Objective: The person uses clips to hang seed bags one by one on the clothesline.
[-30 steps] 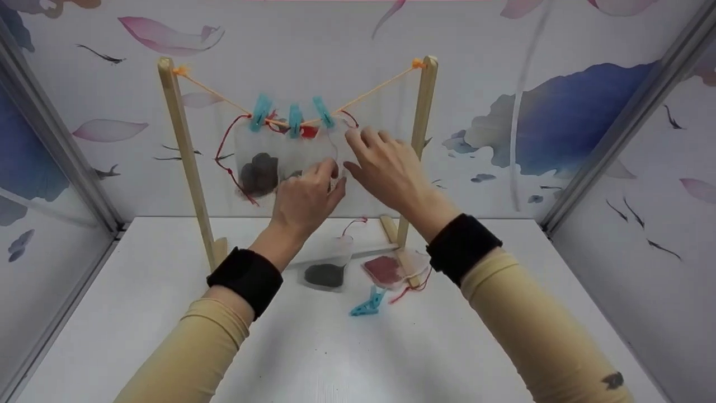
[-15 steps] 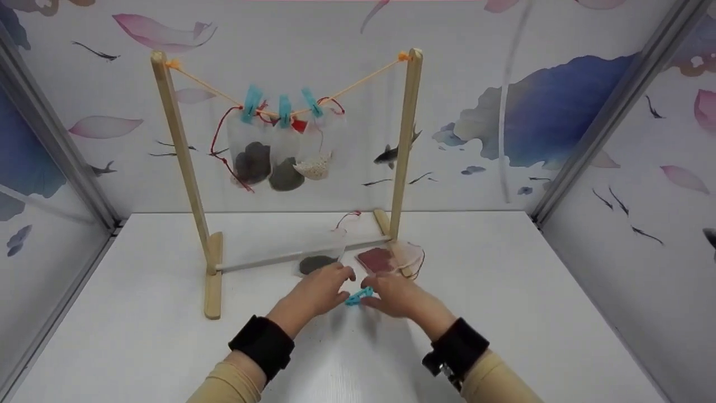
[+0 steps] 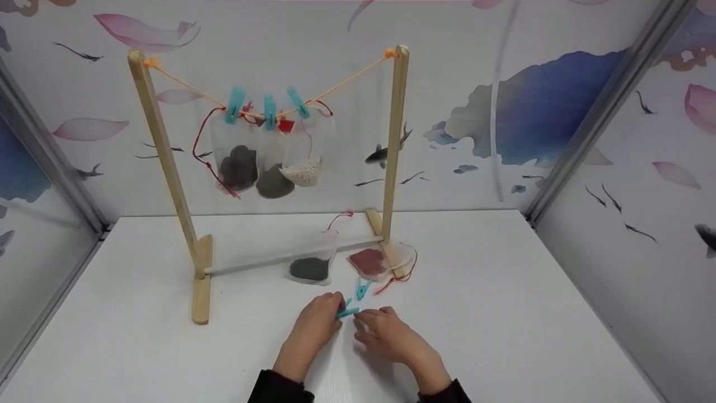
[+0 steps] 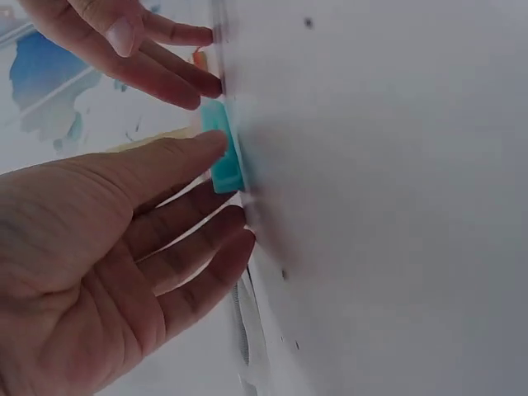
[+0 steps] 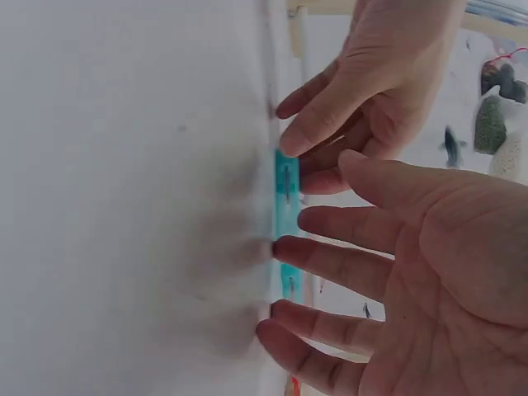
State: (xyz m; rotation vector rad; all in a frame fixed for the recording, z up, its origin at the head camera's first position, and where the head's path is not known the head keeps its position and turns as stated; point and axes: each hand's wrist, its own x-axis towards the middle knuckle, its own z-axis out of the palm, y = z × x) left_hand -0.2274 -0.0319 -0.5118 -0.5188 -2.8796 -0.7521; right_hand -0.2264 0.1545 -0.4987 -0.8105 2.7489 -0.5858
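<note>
On the white table my left hand (image 3: 314, 326) pinches a teal clothespin (image 3: 348, 313) between thumb and fingers; the left wrist view shows the thumb lying across this clothespin (image 4: 221, 157). My right hand (image 3: 394, 340) is close by on the right, its loosely straight fingers resting at the tabletop near the clothespin's other end. Just beyond lies a second teal clothespin (image 3: 362, 290). Behind the hands are two sheer drawstring bags, one with dark contents (image 3: 309, 270) and one with reddish contents (image 3: 367, 263).
A wooden stand (image 3: 168, 157) with an orange cord (image 3: 358, 74) spans the back. Three teal clothespins hold sheer bags on it, with dark (image 3: 239, 168), greenish (image 3: 274, 182) and whitish contents (image 3: 305, 172). A pale crossbar (image 3: 251, 263) joins the stand's feet.
Both hands have come down from the hanging bags to the table. The left hand has taken hold of one clothespin and drawn it slightly toward the person, apart from the other.
</note>
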